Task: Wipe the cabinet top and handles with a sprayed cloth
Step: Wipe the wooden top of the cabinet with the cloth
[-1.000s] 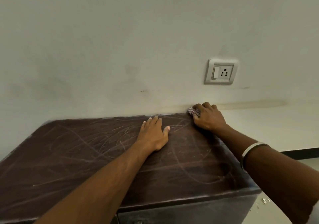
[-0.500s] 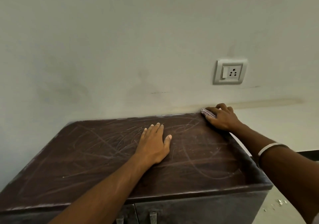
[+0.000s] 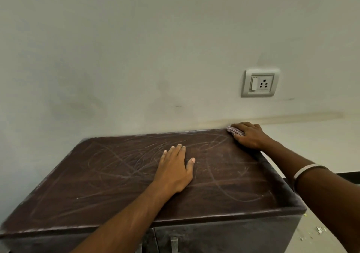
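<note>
Dusty cabinet top (image 3: 116,174) under flat left hand (image 3: 173,167), right hand (image 3: 251,137) around cloth (image 3: 234,131).

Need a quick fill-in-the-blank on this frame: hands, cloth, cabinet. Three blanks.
1. The right hand grips the ____ at the far right corner of the cabinet top.
2. The left hand lies ____ on the top.
3. The wall socket sits ____ the right hand.

Missing: cloth; flat; above
</note>
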Demonstrator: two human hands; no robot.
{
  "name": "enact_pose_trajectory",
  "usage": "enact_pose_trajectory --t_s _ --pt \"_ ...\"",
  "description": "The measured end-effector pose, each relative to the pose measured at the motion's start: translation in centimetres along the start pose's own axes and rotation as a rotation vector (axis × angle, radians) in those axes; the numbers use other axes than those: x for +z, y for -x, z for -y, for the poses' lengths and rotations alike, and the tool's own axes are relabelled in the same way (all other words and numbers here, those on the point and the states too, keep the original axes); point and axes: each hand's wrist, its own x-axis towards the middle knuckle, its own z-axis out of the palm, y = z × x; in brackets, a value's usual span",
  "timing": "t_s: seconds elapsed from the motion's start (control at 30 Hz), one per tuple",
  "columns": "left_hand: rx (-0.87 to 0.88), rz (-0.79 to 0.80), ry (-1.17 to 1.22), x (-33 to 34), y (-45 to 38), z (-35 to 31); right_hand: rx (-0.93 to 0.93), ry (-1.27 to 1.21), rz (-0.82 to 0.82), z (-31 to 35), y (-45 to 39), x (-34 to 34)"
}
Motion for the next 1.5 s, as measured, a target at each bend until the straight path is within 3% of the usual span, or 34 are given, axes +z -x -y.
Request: enact_pose_trajectory --t_s 0.13,0.37,0.57,0.87,1.07,1.3,1.5 --pt "-0.009 0.004 0.001 -0.2 0.2 0.1 0.051 0.040 -0.021 1.8 -1.4 0.9" --pt "-0.016 0.018 -0.001 -0.3 1.2 0.1 -0.081 0.138 -0.015 1.7 0.3 0.3" --pt "-0.010 0.018 -0.001 -0.7 1.2 -0.2 0.060 -0.001 -0.014 0.8 0.2 0.5" --pt "-0.016 0.013 0.000 -0.3 1.5 0.1 -0.054 0.026 -0.029 1.2 2.2 0.3" --pt "-0.011 0.013 -0.016 -0.5 1.8 -0.1 0.026 -0.005 -0.053 1.7 2.4 0.6" --pt "-0.030 0.024 -0.015 -0.9 2.3 -0.7 -0.187 0.081 -0.048 4.1 5.3 1.0" --pt "-0.061 0.070 -0.025 -1.2 3.2 -0.2 -0.017 0.106 -0.072 3.2 6.5 0.5"
